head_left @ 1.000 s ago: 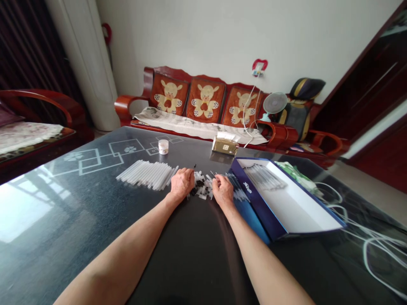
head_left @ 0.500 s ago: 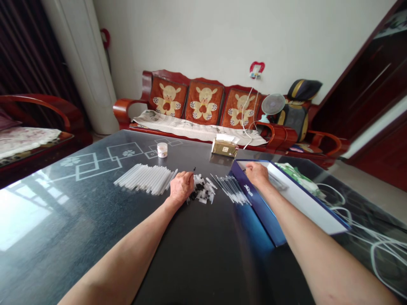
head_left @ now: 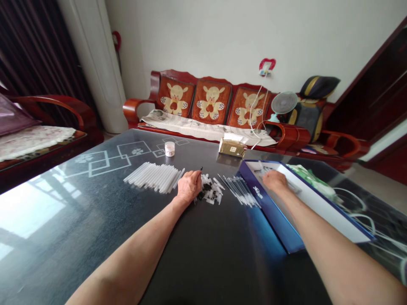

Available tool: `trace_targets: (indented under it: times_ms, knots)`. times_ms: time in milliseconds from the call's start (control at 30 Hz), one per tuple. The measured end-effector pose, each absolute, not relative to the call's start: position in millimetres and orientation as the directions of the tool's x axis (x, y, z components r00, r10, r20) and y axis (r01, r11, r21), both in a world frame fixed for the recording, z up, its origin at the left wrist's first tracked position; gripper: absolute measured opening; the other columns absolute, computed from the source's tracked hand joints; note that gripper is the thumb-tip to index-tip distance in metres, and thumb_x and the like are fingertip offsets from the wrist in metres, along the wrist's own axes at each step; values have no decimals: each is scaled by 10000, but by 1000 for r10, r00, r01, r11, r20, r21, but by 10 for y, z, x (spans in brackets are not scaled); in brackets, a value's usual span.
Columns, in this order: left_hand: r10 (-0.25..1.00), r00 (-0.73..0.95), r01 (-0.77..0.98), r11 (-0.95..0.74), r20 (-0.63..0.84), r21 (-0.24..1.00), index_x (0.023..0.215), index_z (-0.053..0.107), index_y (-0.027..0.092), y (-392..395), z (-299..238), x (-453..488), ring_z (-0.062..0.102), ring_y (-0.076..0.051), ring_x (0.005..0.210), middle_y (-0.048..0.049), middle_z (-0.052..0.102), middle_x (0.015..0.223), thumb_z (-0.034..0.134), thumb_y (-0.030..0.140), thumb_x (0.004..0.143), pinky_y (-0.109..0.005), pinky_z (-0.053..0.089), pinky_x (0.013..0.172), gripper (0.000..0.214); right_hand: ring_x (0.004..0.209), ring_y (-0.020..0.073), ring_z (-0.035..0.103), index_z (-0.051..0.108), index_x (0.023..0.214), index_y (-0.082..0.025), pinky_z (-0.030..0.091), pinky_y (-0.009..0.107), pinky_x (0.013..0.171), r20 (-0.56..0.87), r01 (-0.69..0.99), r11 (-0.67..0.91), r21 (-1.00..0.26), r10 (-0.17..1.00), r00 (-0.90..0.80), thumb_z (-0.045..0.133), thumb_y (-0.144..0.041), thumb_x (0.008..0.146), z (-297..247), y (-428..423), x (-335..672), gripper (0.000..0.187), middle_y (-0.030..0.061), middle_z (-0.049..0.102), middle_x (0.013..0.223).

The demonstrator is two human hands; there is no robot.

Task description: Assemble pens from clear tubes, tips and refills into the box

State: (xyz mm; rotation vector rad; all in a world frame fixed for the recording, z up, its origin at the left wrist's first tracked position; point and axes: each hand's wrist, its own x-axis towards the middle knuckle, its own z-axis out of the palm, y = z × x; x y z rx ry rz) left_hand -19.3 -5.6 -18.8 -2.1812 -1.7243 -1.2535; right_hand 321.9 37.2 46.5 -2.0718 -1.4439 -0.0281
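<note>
My left hand rests on the dark glass table, fingers curled, with a thin dark-tipped stick poking up from it. It sits between a row of clear plastic tubes and a small pile of white and black caps. A fan of thin clear refills lies right of the pile. My right hand is inside the open blue box, lying over several clear pens at its far end. Its fingers are hidden behind the back of the hand.
A small white jar and a tan tissue pack stand farther back on the table. Green packaging and white cables lie right of the box. A red wooden sofa stands behind the table, and an armchair at left.
My right hand left the cap pile, moved right and reached into the blue box. My left hand stayed by the pile. The view shifted slightly.
</note>
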Motion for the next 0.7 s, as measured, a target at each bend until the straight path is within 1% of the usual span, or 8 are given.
trace_targets:
  times_ms: [67, 100, 167, 233, 333, 433, 567, 700]
  knots:
    - [739, 39, 829, -399, 672, 391, 1057, 663, 204, -60, -192, -190, 634, -171, 842, -47, 697, 874, 468, 189, 874, -247, 451, 717, 267, 663, 230, 634, 620, 545, -171, 473, 332, 635, 355, 836, -225, -501, 827, 436, 618, -219, 659, 663, 358, 3057, 123, 68, 609, 547]
    - [724, 53, 817, -427, 687, 387, 1075, 655, 200, -66, -184, -186, 635, -170, 847, -50, 699, 887, 472, 188, 873, -246, 455, 726, 273, 677, 214, 638, 663, 674, -165, 478, 310, 624, 363, 813, -203, -546, 817, 449, 599, -252, 691, 750, 321, 2930, 109, 68, 646, 622]
    - [698, 82, 781, -488, 711, 389, 1081, 652, 193, -87, -142, -173, 636, -168, 852, -55, 700, 884, 479, 215, 883, -248, 462, 745, 264, 663, 175, 635, 658, 966, -149, 481, 261, 565, 348, 597, -10, -802, 805, 481, 617, -312, 696, 865, 178, 2592, 318, 60, 689, 776]
    - [687, 88, 725, -541, 722, 426, 1057, 663, 188, -113, -60, -154, 638, -166, 848, -56, 700, 866, 481, 253, 896, -252, 467, 766, 252, 624, 147, 620, 603, 1101, -159, 467, 228, 501, 297, 369, 154, -917, 880, 371, 661, -347, 665, 864, -41, 2188, 479, 36, 687, 810]
    - [737, 55, 596, -565, 673, 570, 987, 693, 189, -147, 104, -129, 636, -146, 797, -46, 700, 845, 488, 294, 900, -240, 468, 757, 247, 622, 129, 612, 632, 1000, -168, 459, 203, 477, 201, 145, 178, -973, 965, 168, 701, -396, 645, 666, -395, 1628, 427, 20, 675, 779]
    - [848, 42, 411, -497, 529, 764, 875, 714, 182, -168, 230, -118, 616, -124, 704, -16, 688, 757, 497, 393, 891, -216, 456, 670, 303, 586, 122, 600, 646, 948, -170, 461, 209, 473, 115, 20, 113, -993, 989, 96, 727, -426, 643, 380, -631, 1270, 407, 4, 659, 715]
    - [928, 213, 148, -339, 305, 929, 708, 680, 144, -182, 238, -88, 550, -105, 562, 6, 607, 593, 514, 545, 837, -203, 414, 527, 452, 579, 131, 607, 667, 915, -178, 468, 221, 476, 92, -22, 93, -995, 993, 72, 749, -460, 640, 129, -726, 1074, 401, 1, 655, 680]
    - [960, 229, -35, -158, 162, 987, 777, 684, 132, -181, 220, -22, 554, -100, 549, -15, 643, 665, 608, 494, 773, -198, 423, 491, 370, 623, 153, 636, 675, 913, -194, 490, 240, 508, 116, -36, 118, -992, 992, 57, 751, -475, 651, 52, -722, 1066, 392, 7, 674, 707]
